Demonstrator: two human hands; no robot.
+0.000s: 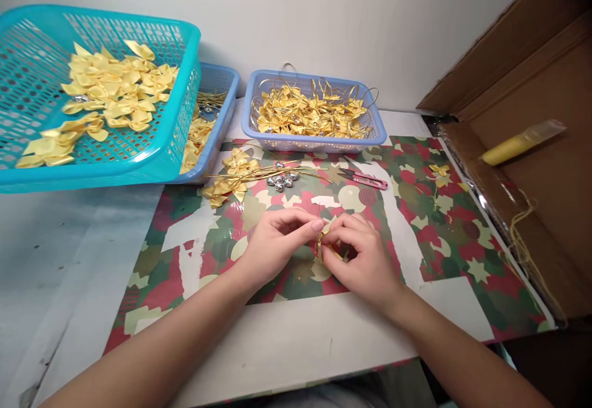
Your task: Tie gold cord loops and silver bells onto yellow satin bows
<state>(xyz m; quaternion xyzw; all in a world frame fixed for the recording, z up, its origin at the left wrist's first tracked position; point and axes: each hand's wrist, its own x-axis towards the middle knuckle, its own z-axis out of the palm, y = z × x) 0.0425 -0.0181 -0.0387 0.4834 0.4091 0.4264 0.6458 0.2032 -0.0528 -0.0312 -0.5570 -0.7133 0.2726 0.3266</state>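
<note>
Both our hands are working mid-bench, just above the red, green and cream patterned sheet (152, 297) that covers much of the pale bench (50, 285). Our left hand (275, 244): thumb and index fingers pinched fully together, a thin dark strand (319, 209) rising at their tips. Needle or thread, we can't tell. Our right hand (363, 260): thumb and index nearly closed, gripping a shiny gold cord loop (319, 249) that hangs just right of the left fingertips; a bit of yellow ribbon shows inside that grip, mostly hidden by the fingers.

Far side of the sheet, left to right: a loose pile of yellow satin ribbon bows (238, 167), straight gold cords (296, 169) lying across and beyond it, a cluster of shiny silver bell-like balls (279, 183) close to the cords, then pink-handled metal snips (367, 179), blades pointing left.

Far left, a teal perforated plastic basket (92, 177) carries more yellow satin bows (108, 84); it overlaps a blue plastic basket (226, 124) with bows and cords inside. Far centre, against the white wall, a periwinkle plastic basket (314, 142) is full of gold-looped yellow bows (305, 112). On the right, a clear-ended yellow tube (513, 146) sits by brown cardboard (550, 211).
</note>
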